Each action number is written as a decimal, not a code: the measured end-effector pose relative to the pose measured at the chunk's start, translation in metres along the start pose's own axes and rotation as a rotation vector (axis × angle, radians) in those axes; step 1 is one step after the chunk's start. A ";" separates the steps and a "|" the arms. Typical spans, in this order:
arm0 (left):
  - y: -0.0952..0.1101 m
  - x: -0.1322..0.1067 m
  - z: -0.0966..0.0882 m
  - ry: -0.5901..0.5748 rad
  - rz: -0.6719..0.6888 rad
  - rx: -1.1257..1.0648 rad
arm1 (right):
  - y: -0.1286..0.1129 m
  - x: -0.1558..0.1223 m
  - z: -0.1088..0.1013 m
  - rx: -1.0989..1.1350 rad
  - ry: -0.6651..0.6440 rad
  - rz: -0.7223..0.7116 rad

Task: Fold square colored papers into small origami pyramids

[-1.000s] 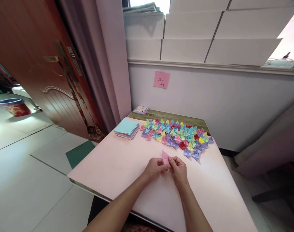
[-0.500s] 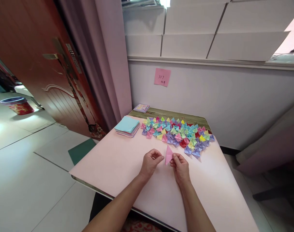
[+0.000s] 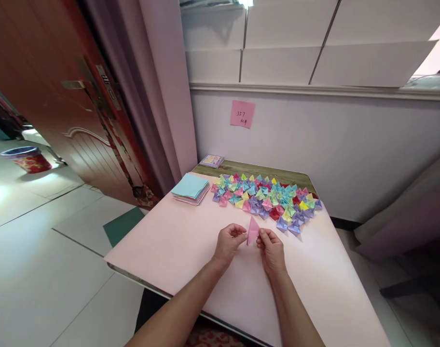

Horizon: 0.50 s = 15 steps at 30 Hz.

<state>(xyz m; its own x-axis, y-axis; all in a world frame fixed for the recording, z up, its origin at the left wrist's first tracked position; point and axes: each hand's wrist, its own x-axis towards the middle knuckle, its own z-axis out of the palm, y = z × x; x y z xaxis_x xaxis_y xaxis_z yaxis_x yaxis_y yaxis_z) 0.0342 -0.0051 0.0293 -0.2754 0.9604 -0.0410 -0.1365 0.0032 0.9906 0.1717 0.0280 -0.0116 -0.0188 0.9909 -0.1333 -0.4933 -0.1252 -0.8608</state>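
Observation:
A small piece of pink origami paper [image 3: 254, 231], folded into a triangle, is held upright just above the table. My right hand [image 3: 272, 248] pinches its right corner between thumb and curled fingers. At the paper's left edge is my left hand [image 3: 230, 243], fingers curled, with thumb and index tips meeting that edge; how firmly they grip it is hard to see. Beyond both hands lies a wide cluster of folded paper pieces [image 3: 267, 205] in blue, purple, green, yellow, pink and red.
Square paper sheets in a stack [image 3: 191, 187], light blue on top, lie at the table's left. A smaller printed stack [image 3: 212, 161] sits at the back corner. Pink covering spreads over the table [image 3: 155, 246]. On the wall is a pink note [image 3: 242, 114]; a door [image 3: 71, 96] stands left.
My left fingertips have moved right, closing the small gap to the pink paper's left edge. The paper has turned slightly and shows a wider face. My right hand keeps its pinch.

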 end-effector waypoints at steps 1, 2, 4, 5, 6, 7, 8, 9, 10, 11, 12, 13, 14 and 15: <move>0.000 0.001 0.000 0.002 0.005 0.004 | 0.000 0.000 0.000 -0.001 -0.002 0.001; 0.000 0.002 0.000 -0.002 0.010 0.005 | 0.000 0.001 0.000 -0.001 -0.003 0.001; 0.001 0.003 0.002 -0.013 0.015 0.000 | 0.000 0.001 0.000 0.001 -0.006 0.000; 0.001 0.003 0.004 -0.017 0.013 -0.006 | 0.000 0.001 -0.001 0.004 -0.006 -0.002; 0.002 0.003 0.005 -0.020 0.007 -0.013 | -0.001 0.001 -0.001 0.006 -0.004 -0.004; 0.002 0.004 0.007 -0.019 -0.001 -0.021 | -0.001 0.001 -0.001 0.006 -0.004 -0.006; 0.003 0.004 0.008 -0.018 -0.009 -0.028 | -0.001 0.001 -0.001 0.004 -0.006 -0.007; 0.004 0.003 0.009 -0.018 -0.016 -0.033 | -0.001 0.001 -0.001 -0.001 -0.009 -0.009; 0.005 0.003 0.009 -0.018 -0.021 -0.036 | 0.000 0.001 -0.001 -0.009 -0.013 -0.013; 0.006 0.003 0.009 -0.016 -0.026 -0.039 | 0.000 0.001 -0.001 -0.017 -0.017 -0.019; 0.007 0.003 0.009 -0.015 -0.029 -0.039 | 0.000 0.001 -0.002 -0.026 -0.018 -0.027; 0.007 0.003 0.009 -0.016 -0.030 -0.033 | 0.001 0.002 -0.002 -0.034 -0.018 -0.037; 0.008 0.002 0.008 -0.020 -0.027 -0.022 | 0.001 0.002 -0.002 -0.042 -0.015 -0.049; 0.009 0.002 0.008 -0.027 -0.021 -0.006 | 0.001 0.002 -0.002 -0.048 -0.012 -0.059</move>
<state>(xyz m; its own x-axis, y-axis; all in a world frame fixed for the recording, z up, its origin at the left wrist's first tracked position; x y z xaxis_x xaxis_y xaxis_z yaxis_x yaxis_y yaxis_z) 0.0400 -0.0011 0.0389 -0.2463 0.9675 -0.0578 -0.1474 0.0216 0.9888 0.1728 0.0293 -0.0132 -0.0014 0.9971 -0.0762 -0.4519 -0.0686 -0.8894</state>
